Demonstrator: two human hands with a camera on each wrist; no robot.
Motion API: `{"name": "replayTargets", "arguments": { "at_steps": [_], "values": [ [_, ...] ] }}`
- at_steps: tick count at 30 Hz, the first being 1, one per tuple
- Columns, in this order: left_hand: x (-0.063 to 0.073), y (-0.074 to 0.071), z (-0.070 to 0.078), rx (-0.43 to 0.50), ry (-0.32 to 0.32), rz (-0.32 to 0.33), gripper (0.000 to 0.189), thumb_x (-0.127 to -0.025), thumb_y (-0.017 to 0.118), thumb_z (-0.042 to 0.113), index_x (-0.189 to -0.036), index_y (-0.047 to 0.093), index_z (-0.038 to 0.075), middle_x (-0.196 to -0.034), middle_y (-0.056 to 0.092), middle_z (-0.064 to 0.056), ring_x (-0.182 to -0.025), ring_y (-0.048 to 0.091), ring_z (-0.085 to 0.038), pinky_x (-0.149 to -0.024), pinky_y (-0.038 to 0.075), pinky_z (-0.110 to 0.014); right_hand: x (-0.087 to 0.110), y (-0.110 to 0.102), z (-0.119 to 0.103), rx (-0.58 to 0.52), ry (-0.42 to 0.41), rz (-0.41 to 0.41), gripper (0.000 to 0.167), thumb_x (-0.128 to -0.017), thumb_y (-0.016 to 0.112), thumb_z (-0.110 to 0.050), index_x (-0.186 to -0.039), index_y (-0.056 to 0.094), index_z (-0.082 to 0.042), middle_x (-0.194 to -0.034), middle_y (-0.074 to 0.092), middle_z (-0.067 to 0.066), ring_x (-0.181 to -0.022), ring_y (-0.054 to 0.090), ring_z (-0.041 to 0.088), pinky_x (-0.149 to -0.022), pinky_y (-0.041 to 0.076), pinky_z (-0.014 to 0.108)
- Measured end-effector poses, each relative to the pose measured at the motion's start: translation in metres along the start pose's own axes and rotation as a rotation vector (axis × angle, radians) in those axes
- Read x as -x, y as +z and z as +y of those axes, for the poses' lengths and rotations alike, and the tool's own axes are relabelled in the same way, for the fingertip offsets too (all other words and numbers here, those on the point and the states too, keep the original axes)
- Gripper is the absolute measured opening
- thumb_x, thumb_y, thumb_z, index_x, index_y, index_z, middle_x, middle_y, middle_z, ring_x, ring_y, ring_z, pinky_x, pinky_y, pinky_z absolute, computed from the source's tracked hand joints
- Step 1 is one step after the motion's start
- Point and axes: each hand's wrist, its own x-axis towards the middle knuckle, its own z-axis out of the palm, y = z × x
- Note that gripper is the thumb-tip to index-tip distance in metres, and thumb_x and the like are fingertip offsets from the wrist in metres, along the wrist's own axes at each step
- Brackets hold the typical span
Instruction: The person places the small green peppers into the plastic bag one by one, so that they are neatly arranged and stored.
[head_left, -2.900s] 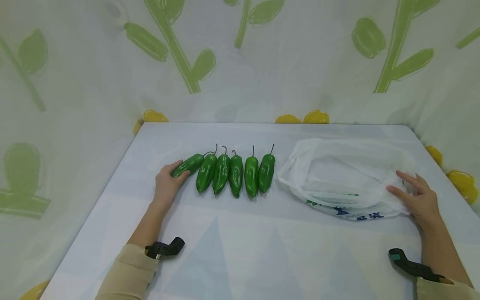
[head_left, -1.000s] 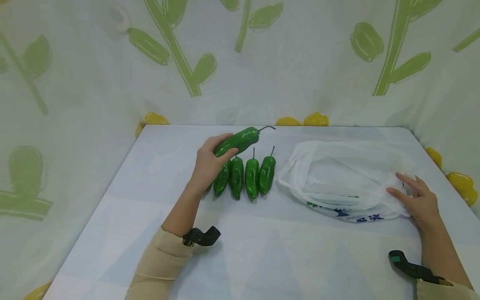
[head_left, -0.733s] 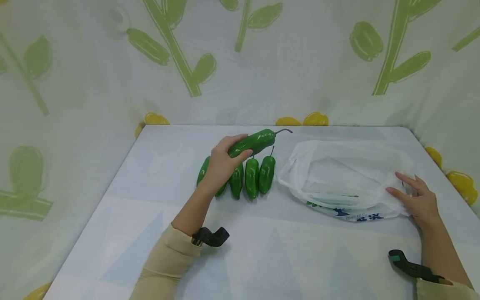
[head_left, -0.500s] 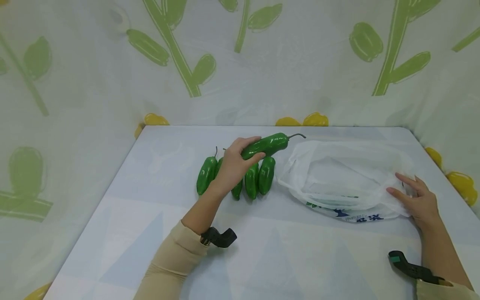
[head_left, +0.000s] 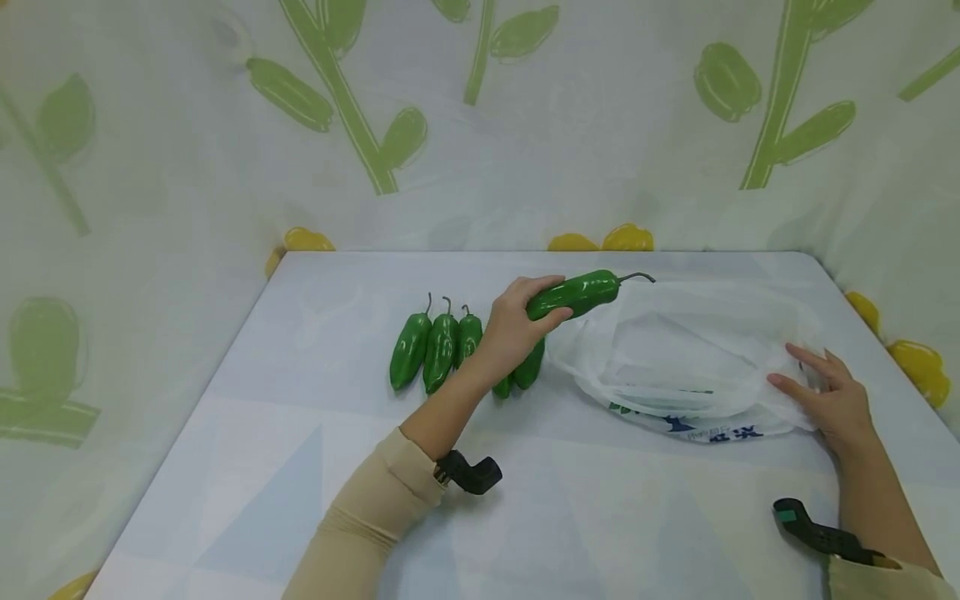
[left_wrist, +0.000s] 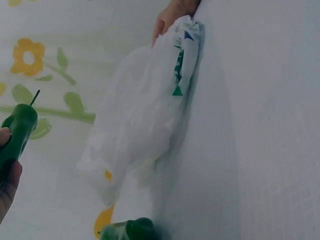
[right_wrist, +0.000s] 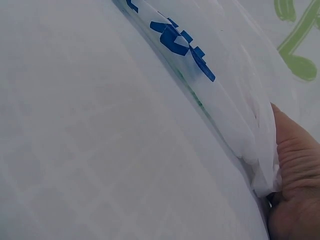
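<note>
Green chili pepper (head_left: 581, 293), raised above the bench (head_left: 600, 508), sits in the left hand (head_left: 516, 325), fingers (head_left: 543, 283) curled round its tip end, stem pointing right toward the white plastic bag (head_left: 667, 407), whose right edge the right hand (head_left: 842, 407) touches, thumb and forefinger parted.

beige sleeves (head_left: 367, 510), black wrist devices (head_left: 472, 476)

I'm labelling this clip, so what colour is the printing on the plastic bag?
The printing is blue and green, clearest in the right wrist view.

Light is soft and diffuse, the wrist views dimmer.
</note>
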Motion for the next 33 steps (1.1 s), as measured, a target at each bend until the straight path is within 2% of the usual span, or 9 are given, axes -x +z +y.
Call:
{"name": "replayTargets", "arguments": {
  "at_steps": [7,15,22,26,33],
  "values": [
    [-0.008,0.024,0.006,-0.008,0.014,-0.053,0.048,-0.088,0.068,0.024,-0.132,0.055,0.011,-0.118,0.057,-0.008,-0.099,0.054,-0.016,-0.079,0.046,-0.02,-0.001,-0.002,0.001,-0.003,-0.005,0.004,0.07,-0.088,0.063,-0.043,-0.146,0.031,-0.022,-0.157,-0.009,0.016,-0.142,-0.013,0.04,-0.106,-0.002,0.066],
    [-0.009,0.052,0.011,-0.077,0.024,-0.104,0.046,-0.089,0.067,0.023,-0.131,0.056,0.01,-0.114,0.058,-0.009,-0.097,0.055,-0.016,-0.077,0.043,-0.016,0.0,-0.001,-0.001,-0.02,-0.003,-0.002,0.07,-0.087,0.064,-0.042,-0.146,0.032,-0.022,-0.157,-0.008,0.016,-0.141,-0.012,0.041,-0.107,-0.002,0.066],
    [-0.012,0.077,0.01,-0.07,-0.015,-0.163,0.044,-0.09,0.066,0.023,-0.13,0.054,0.009,-0.118,0.056,-0.006,-0.098,0.055,-0.011,-0.078,0.044,-0.013,0.001,0.0,-0.002,-0.012,0.003,-0.007,0.071,-0.088,0.063,-0.042,-0.146,0.031,-0.018,-0.156,-0.01,0.018,-0.141,-0.013,0.042,-0.106,-0.002,0.067],
    [-0.014,0.092,0.007,-0.117,-0.017,-0.169,0.043,-0.089,0.066,0.025,-0.128,0.055,0.009,-0.12,0.059,-0.004,-0.1,0.055,-0.011,-0.079,0.043,-0.012,0.001,0.001,-0.001,-0.022,0.008,-0.009,0.07,-0.088,0.064,-0.041,-0.147,0.032,-0.02,-0.156,-0.01,0.018,-0.141,-0.013,0.042,-0.106,-0.002,0.067],
    [-0.021,0.116,0.006,-0.282,0.014,-0.175,0.042,-0.088,0.065,0.029,-0.125,0.057,0.011,-0.118,0.063,0.001,-0.096,0.05,-0.01,-0.076,0.039,-0.011,0.0,0.0,0.0,-0.008,-0.012,0.003,0.069,-0.089,0.063,-0.04,-0.146,0.032,-0.017,-0.156,-0.008,0.019,-0.141,-0.012,0.043,-0.106,-0.002,0.067]
  ]
}}
